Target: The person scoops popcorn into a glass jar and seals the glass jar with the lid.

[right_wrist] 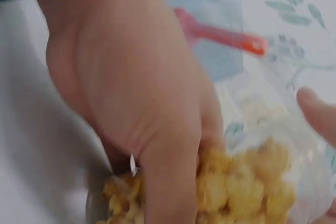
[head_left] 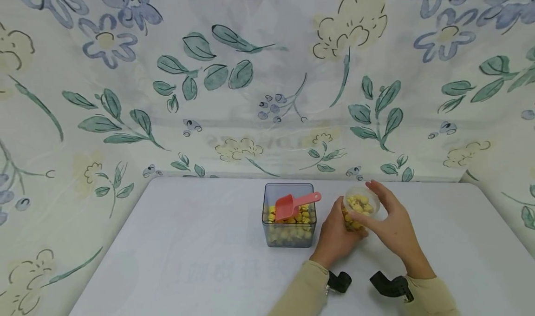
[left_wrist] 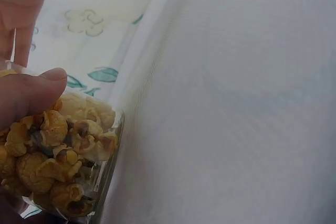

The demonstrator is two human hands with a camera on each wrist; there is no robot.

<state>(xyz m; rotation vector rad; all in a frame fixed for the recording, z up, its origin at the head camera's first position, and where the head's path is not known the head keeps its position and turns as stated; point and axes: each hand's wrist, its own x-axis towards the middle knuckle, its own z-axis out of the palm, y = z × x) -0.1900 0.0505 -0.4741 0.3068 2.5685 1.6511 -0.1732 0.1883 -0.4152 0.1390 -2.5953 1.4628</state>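
A clear jar of yellow popcorn (head_left: 360, 204) is tilted over the white table, right of centre. My left hand (head_left: 339, 236) grips it from the left and below; in the left wrist view the thumb (left_wrist: 31, 95) lies across the jar's side (left_wrist: 79, 140). At the jar's round, translucent top, my right hand (head_left: 394, 223) holds the rim between thumb and fingers. The right wrist view shows one of its fingertips (right_wrist: 319, 111) by that top. To the left stands a grey see-through bin (head_left: 292, 237) of popcorn with a pink scoop (head_left: 288, 207) lying on it.
The white table (head_left: 188, 241) stretches out on both sides, its back edge meeting a flower-printed cloth (head_left: 259, 102). Black wrist cameras (head_left: 340, 282) sit on both of the person's beige sleeves (head_left: 298, 288).
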